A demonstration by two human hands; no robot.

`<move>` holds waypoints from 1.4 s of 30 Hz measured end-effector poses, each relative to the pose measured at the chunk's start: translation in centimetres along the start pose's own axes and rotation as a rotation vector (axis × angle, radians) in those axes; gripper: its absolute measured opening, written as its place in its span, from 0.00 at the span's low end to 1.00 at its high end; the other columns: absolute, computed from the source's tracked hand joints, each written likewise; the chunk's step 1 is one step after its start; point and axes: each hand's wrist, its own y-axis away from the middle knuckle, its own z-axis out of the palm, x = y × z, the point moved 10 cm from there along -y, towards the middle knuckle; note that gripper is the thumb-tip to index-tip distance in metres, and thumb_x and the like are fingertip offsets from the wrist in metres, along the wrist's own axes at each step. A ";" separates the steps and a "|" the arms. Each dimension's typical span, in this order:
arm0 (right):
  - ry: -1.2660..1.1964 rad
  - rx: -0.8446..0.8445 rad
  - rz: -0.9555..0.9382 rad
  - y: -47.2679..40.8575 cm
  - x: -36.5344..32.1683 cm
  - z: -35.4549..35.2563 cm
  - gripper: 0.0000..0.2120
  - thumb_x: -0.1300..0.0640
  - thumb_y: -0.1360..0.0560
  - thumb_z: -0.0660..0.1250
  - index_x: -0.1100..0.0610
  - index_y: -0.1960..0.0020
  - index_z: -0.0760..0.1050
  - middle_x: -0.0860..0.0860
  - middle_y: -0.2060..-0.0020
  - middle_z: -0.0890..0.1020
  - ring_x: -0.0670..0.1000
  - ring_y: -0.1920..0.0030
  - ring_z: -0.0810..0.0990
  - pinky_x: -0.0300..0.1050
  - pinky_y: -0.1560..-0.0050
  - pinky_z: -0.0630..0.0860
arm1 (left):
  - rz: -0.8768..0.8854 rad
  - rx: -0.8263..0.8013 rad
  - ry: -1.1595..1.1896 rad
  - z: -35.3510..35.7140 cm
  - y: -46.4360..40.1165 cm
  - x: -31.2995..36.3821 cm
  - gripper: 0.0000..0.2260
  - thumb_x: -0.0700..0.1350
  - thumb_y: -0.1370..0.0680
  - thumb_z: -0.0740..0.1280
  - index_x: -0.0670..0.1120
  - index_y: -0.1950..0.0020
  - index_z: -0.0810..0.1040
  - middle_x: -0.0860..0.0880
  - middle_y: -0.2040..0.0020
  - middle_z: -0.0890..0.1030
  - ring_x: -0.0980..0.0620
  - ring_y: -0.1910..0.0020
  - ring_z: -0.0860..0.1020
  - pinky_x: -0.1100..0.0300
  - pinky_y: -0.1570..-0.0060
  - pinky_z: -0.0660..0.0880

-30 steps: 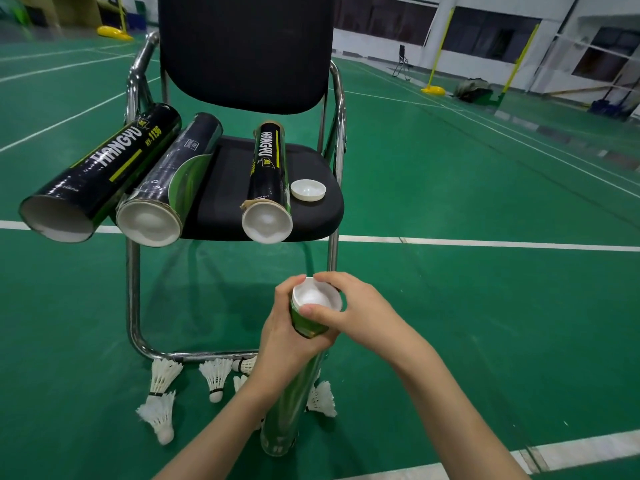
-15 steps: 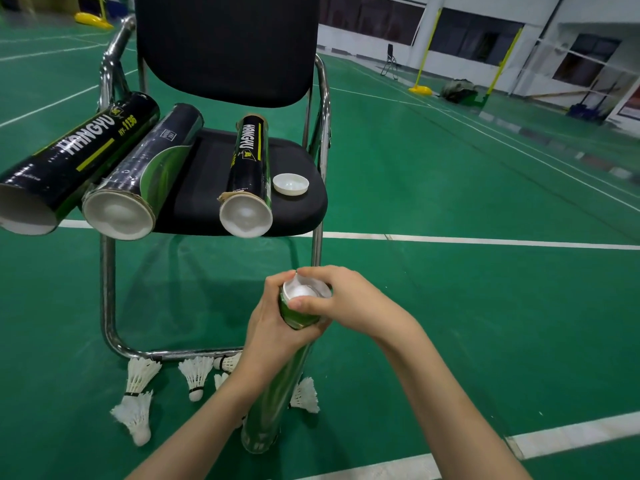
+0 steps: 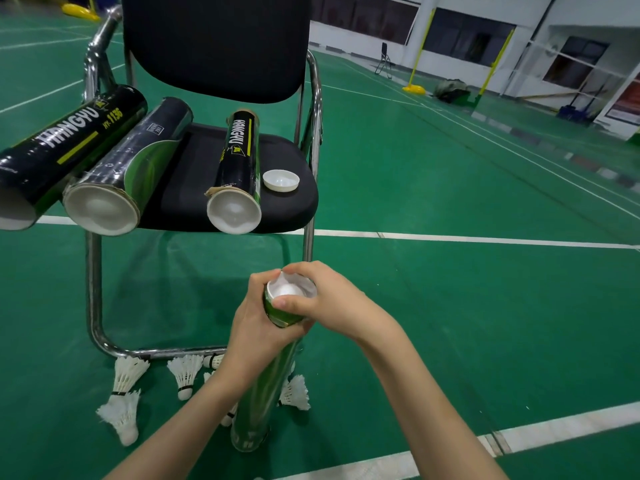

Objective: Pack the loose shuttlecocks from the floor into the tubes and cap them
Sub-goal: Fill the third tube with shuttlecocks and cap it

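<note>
I am watching the person's left hand (image 3: 258, 329) wrapping its curled fingers round the upper part of a tall glossy green cardboard tube (image 3: 265, 386) that is standing upright with its base on the green court floor (image 3: 450, 306). The right hand (image 3: 323, 301) is curling over the mouth, thumb and fingertips pinching the rim of a white plastic cap (image 3: 289, 289) that is sitting in the tube's top; I am judging the cap to be mid-seating, not fully home. Risk noted: the tube is tall and narrow, so an off-centre press is likely to tip it or cock the cap sideways. Around the base, loose white feather shuttlecocks (image 3: 124, 375) are lying on the floor, one just beside the tube on the right (image 3: 294, 393), others partly hidden behind the left forearm; a toppling tube could crush their feathers. These are not yet packed. Further off, a black padded chair with a chrome frame (image 3: 194, 188) is carrying three tubes lying down: a black printed tube (image 3: 239, 157) with a frayed rim, a dark green-and-black tube (image 3: 138, 161) and a large black tube (image 3: 65, 140) overhanging the left edge. A spare white cap (image 3: 281, 180) is resting on the seat, touching nothing. The overhanging tubes could roll off if the chair gets knocked.
</note>
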 end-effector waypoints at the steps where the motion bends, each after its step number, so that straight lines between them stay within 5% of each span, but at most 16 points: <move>1: 0.001 0.005 0.003 0.1 0.0 0.1 0.29 0.39 0.30 0.66 0.49 0.33 0.66 0.48 0.38 0.71 0.49 0.39 0.71 0.56 0.41 0.71 | 0.002 0.003 -0.002 0.0 0.1 0.1 0.30 0.44 0.36 0.78 0.66 0.49 0.61 0.58 0.51 0.76 0.58 0.53 0.77 0.64 0.60 0.72; 5: 0.004 0.017 0.006 0.6 -0.3 0.3 0.28 0.40 0.29 0.66 0.49 0.32 0.65 0.47 0.37 0.69 0.48 0.37 0.68 0.55 0.40 0.69 | -0.018 0.015 -0.007 -0.4 0.4 0.1 0.30 0.42 0.36 0.78 0.62 0.48 0.62 0.60 0.53 0.75 0.56 0.54 0.77 0.63 0.59 0.73; 15: -0.264 0.007 -0.019 2.4 0.1 0.3 0.24 0.46 0.28 0.68 0.46 0.33 0.69 0.43 0.40 0.71 0.42 0.39 0.70 0.40 0.39 0.68 | -0.042 -0.013 0.018 -0.6 1.5 0.1 0.30 0.64 0.43 0.71 0.75 0.47 0.59 0.57 0.47 0.77 0.54 0.51 0.79 0.55 0.55 0.78; 21: -0.319 0.007 -0.023 2.2 0.3 0.3 0.25 0.49 0.28 0.69 0.47 0.33 0.68 0.45 0.42 0.71 0.44 0.41 0.71 0.38 0.43 0.68 | -0.029 -0.010 0.035 -0.5 1.4 0.1 0.29 0.60 0.41 0.73 0.74 0.46 0.63 0.58 0.46 0.77 0.57 0.49 0.78 0.59 0.53 0.77; 28: -0.329 0.013 -0.026 2.3 0.2 1.3 0.26 0.48 0.28 0.68 0.47 0.32 0.66 0.43 0.41 0.69 0.44 0.38 0.69 0.44 0.38 0.69 | -0.039 -0.017 0.016 -1.0 1.6 -0.4 0.32 0.45 0.37 0.79 0.71 0.48 0.64 0.57 0.47 0.77 0.57 0.51 0.78 0.60 0.54 0.76; 35: -0.327 -0.009 -0.009 3.0 -0.7 0.9 0.26 0.48 0.28 0.69 0.47 0.32 0.67 0.44 0.41 0.70 0.44 0.40 0.70 0.41 0.41 0.69 | -0.074 -0.086 -0.003 -1.1 1.9 0.1 0.29 0.47 0.35 0.78 0.64 0.46 0.63 0.59 0.48 0.77 0.61 0.51 0.78 0.71 0.59 0.73; 42: -0.366 -0.036 -0.005 3.3 -0.2 0.9 0.24 0.53 0.27 0.68 0.48 0.32 0.67 0.46 0.41 0.70 0.44 0.42 0.71 0.38 0.44 0.68 | -0.087 -0.125 -0.018 -0.7 2.2 -0.1 0.31 0.48 0.35 0.79 0.63 0.43 0.63 0.57 0.46 0.77 0.61 0.49 0.77 0.70 0.55 0.74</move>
